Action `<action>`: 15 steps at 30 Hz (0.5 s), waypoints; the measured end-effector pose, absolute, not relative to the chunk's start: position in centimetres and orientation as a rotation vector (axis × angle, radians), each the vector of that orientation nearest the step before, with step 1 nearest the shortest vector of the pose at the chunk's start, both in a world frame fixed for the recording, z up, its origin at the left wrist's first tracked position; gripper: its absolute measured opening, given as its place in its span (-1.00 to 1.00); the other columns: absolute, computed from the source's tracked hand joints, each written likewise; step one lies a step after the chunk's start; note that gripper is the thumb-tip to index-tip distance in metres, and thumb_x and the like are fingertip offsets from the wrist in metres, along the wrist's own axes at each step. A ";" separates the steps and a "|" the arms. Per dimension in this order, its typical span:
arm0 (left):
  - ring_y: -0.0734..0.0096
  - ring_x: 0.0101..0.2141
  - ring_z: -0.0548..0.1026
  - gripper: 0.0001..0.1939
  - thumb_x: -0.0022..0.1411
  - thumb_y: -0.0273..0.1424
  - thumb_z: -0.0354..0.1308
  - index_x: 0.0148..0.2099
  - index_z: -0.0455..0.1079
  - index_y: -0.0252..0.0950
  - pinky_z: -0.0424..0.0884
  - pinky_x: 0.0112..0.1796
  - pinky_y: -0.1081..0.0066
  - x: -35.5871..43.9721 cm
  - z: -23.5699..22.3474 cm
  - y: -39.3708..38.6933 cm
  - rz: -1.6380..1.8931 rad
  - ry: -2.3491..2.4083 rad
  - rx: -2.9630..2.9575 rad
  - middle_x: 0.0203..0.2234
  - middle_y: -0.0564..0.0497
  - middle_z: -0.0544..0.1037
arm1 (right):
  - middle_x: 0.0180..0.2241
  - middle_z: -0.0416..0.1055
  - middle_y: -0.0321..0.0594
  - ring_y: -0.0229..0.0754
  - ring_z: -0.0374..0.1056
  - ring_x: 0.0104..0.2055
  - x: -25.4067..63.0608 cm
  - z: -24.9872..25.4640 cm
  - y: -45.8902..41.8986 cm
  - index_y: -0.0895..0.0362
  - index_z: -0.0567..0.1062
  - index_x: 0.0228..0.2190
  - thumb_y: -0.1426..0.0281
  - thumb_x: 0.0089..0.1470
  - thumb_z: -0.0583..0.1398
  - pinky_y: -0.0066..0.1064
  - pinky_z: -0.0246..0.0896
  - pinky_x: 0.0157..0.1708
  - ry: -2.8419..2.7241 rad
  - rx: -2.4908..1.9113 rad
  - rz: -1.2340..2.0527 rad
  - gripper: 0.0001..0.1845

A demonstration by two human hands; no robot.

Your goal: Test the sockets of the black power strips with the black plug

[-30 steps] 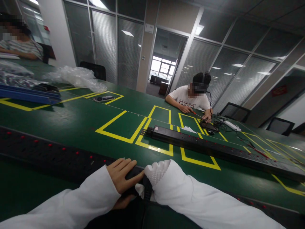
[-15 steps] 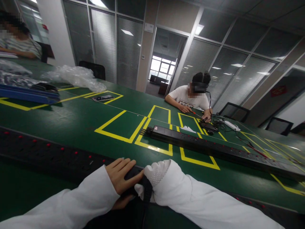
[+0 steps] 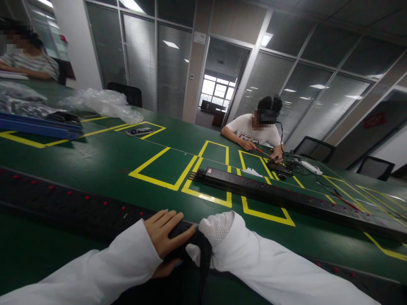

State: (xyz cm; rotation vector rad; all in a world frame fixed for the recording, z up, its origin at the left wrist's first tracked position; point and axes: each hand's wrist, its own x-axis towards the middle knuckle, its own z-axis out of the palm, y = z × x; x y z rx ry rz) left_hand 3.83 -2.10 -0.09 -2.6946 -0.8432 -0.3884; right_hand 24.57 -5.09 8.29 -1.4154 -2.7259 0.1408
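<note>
A long black power strip (image 3: 63,203) with red switches runs across the near edge of the green table. My bare left hand (image 3: 167,235) clasps it, fingers laid over its top and thumb on the near side. Right beside it, my right hand (image 3: 216,231) in a white glove is closed around a black plug (image 3: 203,250) at the strip. The plug's cable hangs down toward me. Both arms wear white sleeves.
A second black power strip (image 3: 270,190) lies across yellow taped boxes (image 3: 165,169). Beyond it a seated person (image 3: 254,131) works at small devices and cables. Crumpled clear plastic (image 3: 101,103), a blue tray (image 3: 41,125) and another person (image 3: 25,59) are at the far left.
My gloved right hand and the black plug have shifted slightly to the right along the strip. My left hand stays where it was.
</note>
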 end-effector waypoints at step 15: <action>-0.12 -0.04 0.42 -0.13 -0.10 -0.19 0.29 0.26 0.08 -0.08 0.31 -0.04 -0.04 3.9 0.0 -2.1 -0.350 -0.846 -2.680 0.01 -0.28 0.40 | -0.53 0.36 -0.34 -0.36 0.27 -0.53 27.8 7.9 -4.1 0.19 0.44 -0.41 0.12 0.20 0.09 -0.46 0.23 -0.46 -2.648 -1.215 0.362 -0.61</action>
